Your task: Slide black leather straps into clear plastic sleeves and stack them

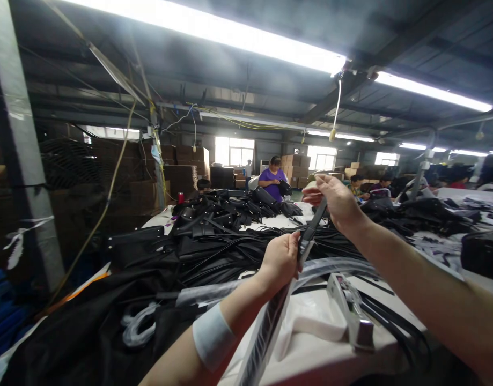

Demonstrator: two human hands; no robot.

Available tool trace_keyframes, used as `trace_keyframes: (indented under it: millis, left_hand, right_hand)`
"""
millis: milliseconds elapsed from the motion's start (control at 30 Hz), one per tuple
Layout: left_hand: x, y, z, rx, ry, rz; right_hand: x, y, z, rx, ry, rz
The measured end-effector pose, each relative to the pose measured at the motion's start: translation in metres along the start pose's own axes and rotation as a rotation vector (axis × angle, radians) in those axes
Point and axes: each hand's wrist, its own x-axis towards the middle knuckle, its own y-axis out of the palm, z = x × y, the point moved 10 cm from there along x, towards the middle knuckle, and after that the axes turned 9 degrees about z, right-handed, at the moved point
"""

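A black strap (317,215), its lower length sleeved in clear plastic (266,332), runs slantwise up between my two hands. My left hand (281,257) is closed around it at the top of the plastic sleeve. Higher and to the right, my right hand (333,199) pinches the strap's upper end between thumb and fingers. Under the strap, a metal tape dispenser (351,311) stands on the white table, beside a white plastic-wrapped bundle (316,316).
Heaps of black bags and straps (222,241) cover the table ahead. Black fabric (81,321) with a coil of clear plastic (140,326) lies at left. A person in purple (272,179) works across the table. A pole (29,150) stands at far left.
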Motion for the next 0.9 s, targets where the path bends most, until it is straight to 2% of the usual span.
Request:
trace_keyframes:
  millis: [100, 200, 267, 433, 533, 667, 733, 800, 900]
  left_hand:
    - [-0.003, 0.003, 0.010, -0.006, -0.031, 0.012]
    - [0.000, 0.003, 0.012, -0.034, -0.030, 0.026]
    - [0.002, 0.001, 0.009, -0.077, -0.022, 0.028]
    - [0.002, -0.009, -0.007, -0.109, 0.054, -0.030]
    - [0.003, -0.020, -0.020, -0.087, 0.114, -0.083]
    - [0.003, -0.033, -0.033, -0.045, 0.175, -0.139]
    - [0.002, -0.034, -0.034, -0.039, 0.168, -0.141]
    - [0.001, -0.034, -0.032, -0.047, 0.149, -0.139]
    - [-0.001, -0.033, -0.030, -0.061, 0.137, -0.141]
  right_hand:
    - [0.007, -0.006, 0.000, -0.070, 0.006, 0.027]
    - [-0.004, 0.014, -0.016, -0.056, 0.090, 0.134]
    - [-0.013, 0.028, -0.020, -0.009, 0.109, 0.162]
    - [-0.025, 0.046, -0.015, 0.151, 0.118, 0.119]
    - [-0.031, 0.061, -0.010, 0.133, 0.110, 0.178]
    - [-0.041, 0.081, -0.018, 0.028, 0.216, 0.317]
    - [-0.037, 0.076, -0.011, -0.007, 0.156, 0.283]
    - [-0.031, 0.066, 0.006, -0.056, 0.002, 0.206]
    - [-0.031, 0.068, 0.016, -0.180, -0.127, 0.232]
